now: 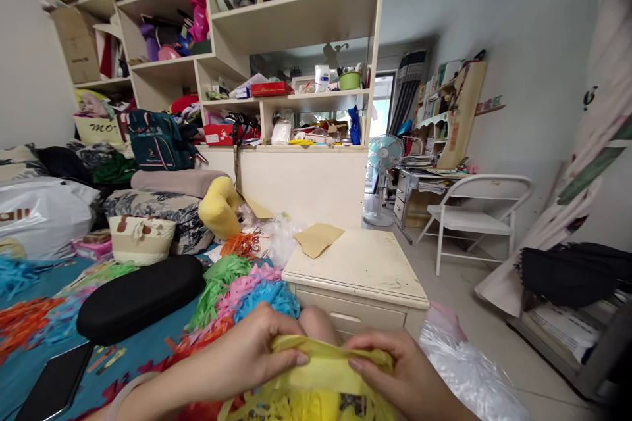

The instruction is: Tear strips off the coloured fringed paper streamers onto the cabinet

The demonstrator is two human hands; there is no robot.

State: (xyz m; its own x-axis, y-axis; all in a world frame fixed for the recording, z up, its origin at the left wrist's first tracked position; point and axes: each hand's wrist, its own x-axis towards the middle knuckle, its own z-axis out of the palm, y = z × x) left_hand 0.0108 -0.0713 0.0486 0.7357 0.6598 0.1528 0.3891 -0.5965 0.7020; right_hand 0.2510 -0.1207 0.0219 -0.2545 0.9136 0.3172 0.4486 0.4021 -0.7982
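Note:
Low in the view, my left hand (251, 355) and my right hand (395, 371) both pinch the top edge of a yellow piece of paper (323, 368), thumbs and fingers pressed onto it. Yellow shredded paper strips (296, 406) hang beneath it. My knee (318, 323) shows just behind the paper. Heaps of green, pink and blue shredded paper (247, 293) lie on the bed right beyond my left hand.
A cream bedside cabinet (360, 270) with a tan paper sheet (318, 238) stands ahead. A black oval case (141, 296) and a dark tablet (54, 383) lie on the blue bedcover at left. A clear plastic bag (464, 368) sits at right, a white folding chair (474, 220) beyond. Cluttered shelves fill the back.

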